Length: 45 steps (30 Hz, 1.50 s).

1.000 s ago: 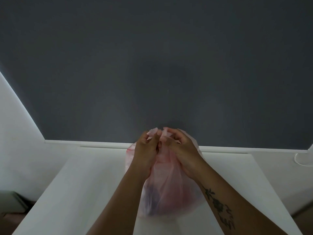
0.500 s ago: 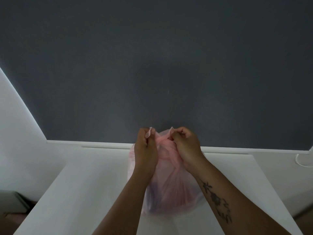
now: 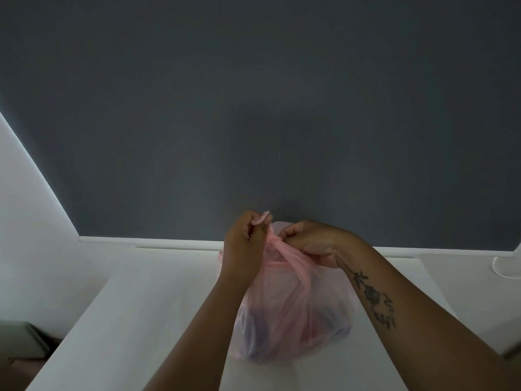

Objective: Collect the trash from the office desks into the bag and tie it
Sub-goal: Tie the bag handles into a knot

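A thin pink plastic bag (image 3: pixel 284 320) stands on the white desk (image 3: pixel 135 320), bulging with dark trash that shows dimly through it. Its top is gathered into a twisted neck with a knot between my hands. My left hand (image 3: pixel 245 246) pinches one pink handle end, which sticks up above its fingers. My right hand (image 3: pixel 310 241) grips the other strand just right of the knot. Both hands are above the bag, a little apart.
A dark grey wall fills the view behind the desk. A white ledge (image 3: pixel 169 242) runs along the desk's far edge. A white coiled cable (image 3: pixel 504 266) lies at the far right. A grey box (image 3: pixel 19 342) sits low at the left.
My hands have moved apart, pulling the two handle ends sideways. The bag's neck has drawn into a tighter twisted knot between them.
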Each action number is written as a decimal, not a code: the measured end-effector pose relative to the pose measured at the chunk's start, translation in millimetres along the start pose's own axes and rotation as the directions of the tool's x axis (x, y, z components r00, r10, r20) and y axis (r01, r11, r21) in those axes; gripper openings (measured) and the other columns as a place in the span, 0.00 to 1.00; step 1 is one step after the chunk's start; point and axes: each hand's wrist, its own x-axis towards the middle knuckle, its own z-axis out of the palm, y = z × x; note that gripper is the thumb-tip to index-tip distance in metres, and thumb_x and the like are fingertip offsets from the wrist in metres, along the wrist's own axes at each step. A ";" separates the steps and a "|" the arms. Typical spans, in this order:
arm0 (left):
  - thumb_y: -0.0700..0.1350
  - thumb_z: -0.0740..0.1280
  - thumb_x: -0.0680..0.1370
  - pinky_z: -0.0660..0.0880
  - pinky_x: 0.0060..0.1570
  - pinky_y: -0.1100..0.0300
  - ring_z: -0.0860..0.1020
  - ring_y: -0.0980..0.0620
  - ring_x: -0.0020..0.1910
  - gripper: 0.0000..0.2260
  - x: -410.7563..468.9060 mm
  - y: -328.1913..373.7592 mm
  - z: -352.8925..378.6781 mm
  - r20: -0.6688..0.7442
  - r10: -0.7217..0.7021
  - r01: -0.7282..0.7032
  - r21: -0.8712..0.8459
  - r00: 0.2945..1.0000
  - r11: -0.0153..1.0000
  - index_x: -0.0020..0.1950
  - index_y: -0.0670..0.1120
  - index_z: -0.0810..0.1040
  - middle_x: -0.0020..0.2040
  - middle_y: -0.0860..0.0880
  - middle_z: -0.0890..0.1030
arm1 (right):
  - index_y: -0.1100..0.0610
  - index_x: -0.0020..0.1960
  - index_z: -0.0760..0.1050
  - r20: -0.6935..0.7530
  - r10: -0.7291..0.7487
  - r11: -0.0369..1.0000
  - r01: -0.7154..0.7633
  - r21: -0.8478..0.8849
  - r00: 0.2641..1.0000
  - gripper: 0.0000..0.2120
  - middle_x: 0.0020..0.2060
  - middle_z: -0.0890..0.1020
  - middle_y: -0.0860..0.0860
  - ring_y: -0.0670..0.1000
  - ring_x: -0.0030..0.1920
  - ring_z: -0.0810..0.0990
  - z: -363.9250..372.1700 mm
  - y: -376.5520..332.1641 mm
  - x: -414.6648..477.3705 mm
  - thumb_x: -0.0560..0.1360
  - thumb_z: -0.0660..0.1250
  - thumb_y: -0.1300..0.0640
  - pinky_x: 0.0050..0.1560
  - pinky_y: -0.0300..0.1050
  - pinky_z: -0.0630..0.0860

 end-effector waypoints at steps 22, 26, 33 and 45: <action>0.51 0.62 0.82 0.75 0.40 0.54 0.78 0.50 0.37 0.12 7.7 -2.7 -5.1 0.118 -0.182 0.192 -0.082 0.976 0.978 0.45 0.45 0.75 0.38 0.47 0.79 | 0.51 0.47 0.85 -0.100 -0.134 0.959 0.104 -0.264 0.986 0.17 0.50 0.84 0.48 0.48 0.55 0.80 12.5 20.4 -4.9 0.78 0.62 0.42 0.65 0.48 0.74; 0.50 0.64 0.82 0.74 0.36 0.63 0.76 0.54 0.36 0.11 8.0 -6.1 -4.5 0.111 -0.176 0.186 -0.090 0.978 0.978 0.47 0.43 0.76 0.37 0.49 0.78 | 0.53 0.47 0.84 -0.085 -0.114 0.970 0.093 -0.226 0.990 0.18 0.49 0.85 0.49 0.49 0.53 0.81 12.8 24.4 -4.0 0.77 0.63 0.41 0.62 0.47 0.76; 0.52 0.66 0.80 0.75 0.37 0.59 0.81 0.50 0.39 0.12 16.4 -10.4 -3.2 0.091 -0.316 0.324 -0.082 0.944 0.943 0.50 0.43 0.79 0.41 0.47 0.82 | 0.44 0.59 0.70 -0.318 -0.504 0.841 0.373 -0.393 0.803 0.18 0.50 0.75 0.44 0.42 0.46 0.76 21.7 32.9 -5.1 0.74 0.71 0.56 0.43 0.30 0.73; 0.51 0.69 0.78 0.82 0.50 0.47 0.84 0.40 0.48 0.14 21.4 -10.8 -8.5 0.232 -0.461 0.492 -0.095 0.857 0.866 0.49 0.39 0.84 0.46 0.40 0.86 | 0.43 0.55 0.73 -0.208 -0.699 0.543 0.318 -0.778 0.684 0.15 0.47 0.78 0.38 0.43 0.43 0.77 30.2 39.8 0.8 0.74 0.57 0.38 0.47 0.43 0.78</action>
